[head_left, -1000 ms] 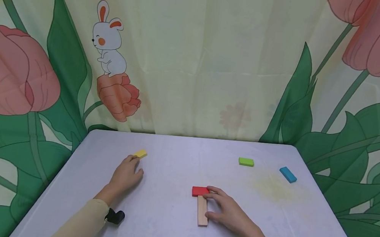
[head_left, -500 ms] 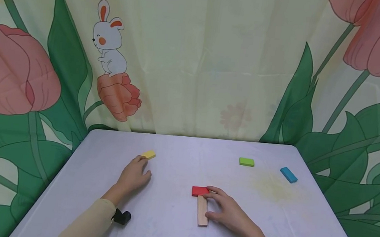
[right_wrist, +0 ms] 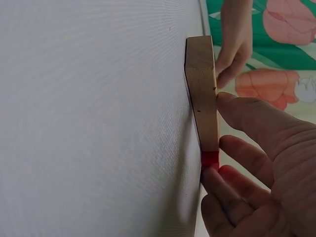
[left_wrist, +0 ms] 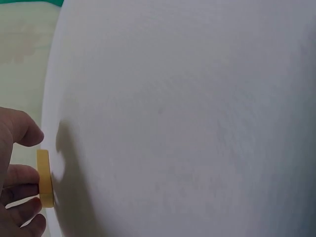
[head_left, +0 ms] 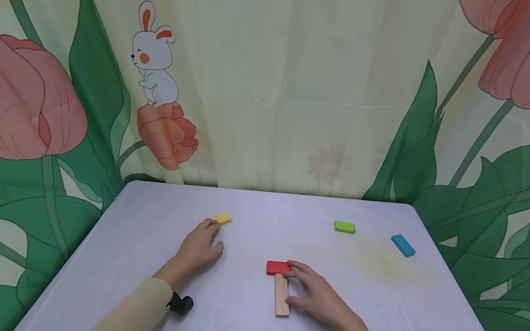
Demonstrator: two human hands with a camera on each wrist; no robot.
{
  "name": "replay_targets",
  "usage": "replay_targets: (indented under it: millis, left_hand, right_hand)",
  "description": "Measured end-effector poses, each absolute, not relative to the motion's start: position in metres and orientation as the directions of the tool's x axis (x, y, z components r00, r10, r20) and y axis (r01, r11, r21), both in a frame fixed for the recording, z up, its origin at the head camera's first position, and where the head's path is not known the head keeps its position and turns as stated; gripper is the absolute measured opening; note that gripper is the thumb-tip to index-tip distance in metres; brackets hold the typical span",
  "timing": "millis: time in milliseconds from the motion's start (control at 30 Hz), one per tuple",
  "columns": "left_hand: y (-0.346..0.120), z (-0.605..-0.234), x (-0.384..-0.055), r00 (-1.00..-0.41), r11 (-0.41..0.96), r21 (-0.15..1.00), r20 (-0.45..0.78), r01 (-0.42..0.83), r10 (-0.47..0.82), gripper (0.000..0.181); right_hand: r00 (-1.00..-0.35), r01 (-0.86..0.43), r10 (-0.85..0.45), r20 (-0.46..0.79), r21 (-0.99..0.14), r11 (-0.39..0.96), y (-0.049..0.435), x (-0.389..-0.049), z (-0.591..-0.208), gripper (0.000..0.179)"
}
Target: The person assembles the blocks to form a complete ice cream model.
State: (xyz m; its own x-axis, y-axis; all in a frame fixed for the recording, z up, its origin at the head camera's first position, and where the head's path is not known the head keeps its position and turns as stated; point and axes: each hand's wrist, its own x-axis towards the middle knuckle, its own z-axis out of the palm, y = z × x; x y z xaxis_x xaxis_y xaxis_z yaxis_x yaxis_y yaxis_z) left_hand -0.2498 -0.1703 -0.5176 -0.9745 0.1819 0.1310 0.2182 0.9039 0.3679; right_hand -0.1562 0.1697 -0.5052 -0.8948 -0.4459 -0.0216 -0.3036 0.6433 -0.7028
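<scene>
In the head view, a yellow wooden block (head_left: 222, 218) lies flat at the left, and the fingertips of my left hand (head_left: 197, 244) touch its near end. The left wrist view has those fingertips against the yellow block (left_wrist: 45, 173), with the thumb apart from it. A plain wooden block (head_left: 281, 296) points toward me, its far end meeting a red block (head_left: 277, 268) laid crosswise. My right hand (head_left: 321, 296) rests beside both: fingers touch the red block's right end, and the thumb touches the plain block (right_wrist: 202, 98), as the right wrist view confirms.
A green block (head_left: 345, 227) lies at the back right of the white-covered table (head_left: 231, 322). Farther right is a blue block (head_left: 403, 245), set at an angle. Behind the table hangs a curtain (head_left: 278, 81) printed with tulips and a rabbit.
My left hand has slid to the right, and the yellow block has moved right along with it. My right hand, the red block and the plain block have stayed practically in place.
</scene>
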Motion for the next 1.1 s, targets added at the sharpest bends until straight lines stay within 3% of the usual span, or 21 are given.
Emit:
replay_targets:
  millis: [1100]
  left_hand:
    - [-0.115,-0.520,-0.238,-0.941,0.854,0.396,0.134,0.339,0.312,0.053]
  right_hand:
    - [-0.896,-0.280,-0.443,-0.044,-0.718,0.637,0.170,-0.156,-0.507,0.048]
